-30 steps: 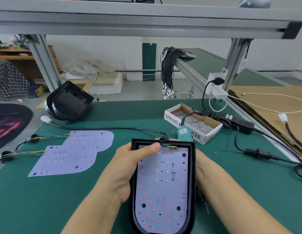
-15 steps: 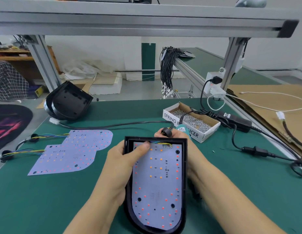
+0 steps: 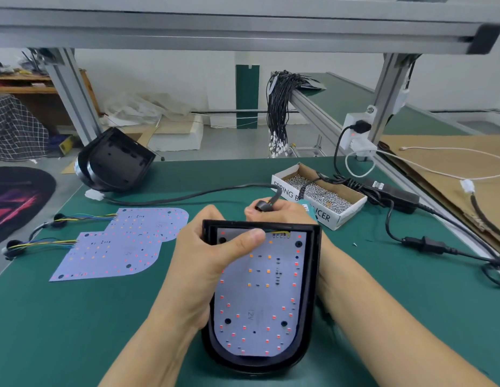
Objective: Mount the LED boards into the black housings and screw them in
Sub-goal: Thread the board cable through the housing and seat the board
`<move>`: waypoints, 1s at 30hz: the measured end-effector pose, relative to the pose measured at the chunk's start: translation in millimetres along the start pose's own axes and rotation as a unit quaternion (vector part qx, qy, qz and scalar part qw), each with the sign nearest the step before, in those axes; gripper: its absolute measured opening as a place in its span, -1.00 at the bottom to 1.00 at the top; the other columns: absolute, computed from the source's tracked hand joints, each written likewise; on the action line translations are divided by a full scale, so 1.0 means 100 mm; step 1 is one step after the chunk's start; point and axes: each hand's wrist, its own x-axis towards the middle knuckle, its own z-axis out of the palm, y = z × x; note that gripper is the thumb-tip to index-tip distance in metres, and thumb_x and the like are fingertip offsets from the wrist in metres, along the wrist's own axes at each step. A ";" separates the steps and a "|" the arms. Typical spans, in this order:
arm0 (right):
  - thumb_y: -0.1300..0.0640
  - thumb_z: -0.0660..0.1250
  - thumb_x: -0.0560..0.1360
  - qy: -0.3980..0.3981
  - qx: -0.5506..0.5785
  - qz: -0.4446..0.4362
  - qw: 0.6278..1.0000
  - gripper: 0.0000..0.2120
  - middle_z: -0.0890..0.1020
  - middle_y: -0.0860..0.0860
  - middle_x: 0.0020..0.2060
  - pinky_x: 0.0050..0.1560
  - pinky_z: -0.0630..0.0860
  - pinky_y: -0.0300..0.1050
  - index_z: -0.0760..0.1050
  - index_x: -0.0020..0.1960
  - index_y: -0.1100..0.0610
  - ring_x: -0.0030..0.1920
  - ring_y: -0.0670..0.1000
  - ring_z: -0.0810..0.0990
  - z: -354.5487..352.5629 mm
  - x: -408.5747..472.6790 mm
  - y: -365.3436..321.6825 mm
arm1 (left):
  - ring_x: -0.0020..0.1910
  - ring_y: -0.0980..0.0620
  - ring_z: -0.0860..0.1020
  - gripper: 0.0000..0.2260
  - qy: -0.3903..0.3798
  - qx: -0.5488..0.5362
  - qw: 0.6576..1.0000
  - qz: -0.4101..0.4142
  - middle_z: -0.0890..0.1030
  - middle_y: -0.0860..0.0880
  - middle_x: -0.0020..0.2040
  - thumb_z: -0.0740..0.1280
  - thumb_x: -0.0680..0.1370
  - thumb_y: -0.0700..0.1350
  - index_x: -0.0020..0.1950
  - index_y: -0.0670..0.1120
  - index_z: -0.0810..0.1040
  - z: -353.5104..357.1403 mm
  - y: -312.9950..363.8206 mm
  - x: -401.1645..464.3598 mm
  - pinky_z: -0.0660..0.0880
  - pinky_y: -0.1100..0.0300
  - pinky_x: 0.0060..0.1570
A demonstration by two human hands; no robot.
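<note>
Green matting covers the bench (image 3: 75,331), and near the front edge stands a black housing (image 3: 313,275) with an LED board (image 3: 260,303) seated inside it. Left hand (image 3: 204,263) wraps the housing's left wall, thumb pressing the board's top edge, while right hand (image 3: 279,210), just behind the housing, pinches a black grommet (image 3: 261,205) on the cable (image 3: 187,195). Behind and right of the housing, a cardboard box (image 3: 338,216) holds loose silver screws (image 3: 318,191); to its left lie two spare boards (image 3: 117,247), with an empty housing (image 3: 114,160) far behind them.
</note>
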 end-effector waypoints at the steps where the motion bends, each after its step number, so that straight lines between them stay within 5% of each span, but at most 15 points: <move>1: 0.25 0.41 0.46 0.003 0.003 0.005 1.000 -0.86 0.51 0.00 -0.46 -0.42 0.44 -0.32 0.51 -0.24 0.14 -0.49 -0.06 0.49 0.00 0.02 0.01 | -0.50 0.14 0.22 -0.55 0.005 0.003 1.000 -0.002 0.26 0.13 -0.48 0.58 0.19 -0.12 -0.39 0.00 0.24 0.00 0.00 0.00 0.21 0.42 -0.53; 7: 0.14 0.36 0.48 -0.035 0.103 0.069 0.992 -0.83 0.48 -0.03 -0.48 -0.42 0.41 -0.22 0.44 -0.27 0.09 -0.49 -0.04 0.47 -0.04 -0.05 0.08 | -0.49 0.06 0.41 -0.59 0.020 -0.027 0.997 -0.076 0.44 0.07 -0.46 0.59 0.07 -0.21 -0.40 -0.02 0.35 0.06 -0.06 0.08 0.33 0.36 -0.51; 10: 0.23 0.17 0.59 0.034 0.095 0.082 0.991 -0.72 0.43 -0.04 -0.54 -0.49 0.36 -0.22 0.35 -0.30 0.11 -0.56 -0.03 0.43 -0.11 -0.08 0.09 | -0.49 0.07 0.50 -0.68 0.037 -0.055 0.993 -0.098 0.53 0.05 -0.44 0.55 0.13 -0.20 -0.28 -0.11 0.46 0.06 -0.09 0.10 0.39 0.38 -0.52; 13: 0.26 0.07 0.53 0.003 0.136 0.094 0.986 -0.74 0.27 0.03 -0.38 -0.35 0.13 -0.13 0.33 -0.31 0.10 -0.39 0.02 0.22 -0.09 -0.08 0.12 | -0.47 0.07 0.43 -0.73 0.063 -0.057 0.992 -0.094 0.44 0.02 -0.43 0.52 0.25 -0.26 -0.27 -0.13 0.42 0.06 -0.15 0.07 0.37 0.36 -0.49; 17: 0.21 0.08 0.49 -0.051 0.201 0.105 0.973 -0.74 0.40 -0.01 -0.44 -0.37 0.29 -0.23 0.41 -0.34 0.10 -0.46 -0.04 0.39 -0.03 -0.05 0.11 | -0.44 0.05 0.30 -0.67 0.064 -0.047 0.995 -0.055 0.33 0.05 -0.44 0.52 0.24 -0.15 -0.42 -0.01 0.33 0.04 -0.19 0.04 0.28 0.26 -0.44; 21: 0.26 0.12 0.50 -0.050 0.136 0.110 0.983 -0.79 0.05 0.03 -0.31 -0.39 0.04 -0.17 0.11 -0.22 0.08 -0.38 0.00 0.05 -0.05 -0.03 0.06 | -0.44 0.13 0.25 -0.68 0.030 0.017 0.999 0.015 0.29 0.08 -0.44 0.50 0.26 -0.03 -0.35 -0.06 0.34 0.02 -0.15 0.04 0.23 0.40 -0.47; 23: 0.25 0.19 0.50 -0.028 0.120 0.108 0.986 -0.71 0.20 -0.01 -0.42 -0.44 0.15 -0.23 0.26 -0.36 0.05 -0.46 -0.03 0.18 -0.08 -0.03 0.08 | -0.39 0.05 0.27 -0.59 -0.011 0.018 1.000 -0.010 0.29 0.02 -0.39 0.50 0.25 0.13 -0.31 -0.07 0.33 0.01 -0.14 0.05 0.26 0.31 -0.35; 25: 0.26 0.30 0.40 -0.039 0.177 0.111 0.977 -0.75 0.37 -0.05 -0.46 -0.43 0.30 -0.28 0.43 -0.40 0.02 -0.46 -0.08 0.36 -0.10 -0.06 0.08 | -0.29 -0.05 0.49 -0.55 -0.045 -0.033 0.994 -0.091 0.52 -0.01 -0.30 0.45 0.25 0.25 -0.20 -0.09 0.46 -0.01 -0.14 0.05 0.44 0.12 -0.17; 26: 0.24 0.36 0.28 -0.044 0.209 0.111 0.970 -0.89 0.44 -0.02 -0.40 -0.35 0.37 -0.28 0.51 -0.32 0.04 -0.38 -0.06 0.43 -0.09 -0.09 0.05 | -0.17 -0.06 0.62 -0.54 -0.057 -0.055 0.989 -0.124 0.66 0.00 -0.16 0.43 0.28 0.26 -0.12 -0.11 0.55 -0.02 -0.15 0.05 0.54 0.07 -0.07; 28: 0.17 0.43 0.18 -0.010 0.214 0.114 0.970 -0.67 0.57 0.09 -0.20 -0.10 0.50 -0.15 0.61 -0.05 0.13 -0.15 0.06 0.54 -0.15 -0.08 0.06 | -0.01 -0.03 0.67 -0.55 -0.068 -0.089 0.983 -0.146 0.70 -0.04 0.01 0.39 0.38 0.25 -0.03 -0.12 0.65 -0.06 -0.16 0.04 0.63 0.09 -0.08; 30: 0.06 0.39 0.36 0.010 0.201 0.126 0.972 -0.74 0.59 0.10 -0.17 -0.07 0.51 -0.05 0.57 -0.02 0.19 -0.13 0.12 0.55 -0.18 -0.07 0.04 | 0.01 -0.04 0.67 -0.53 -0.088 -0.131 0.975 -0.158 0.70 -0.08 0.03 0.30 0.40 0.29 -0.01 -0.06 0.70 -0.08 -0.13 0.03 0.61 0.16 -0.16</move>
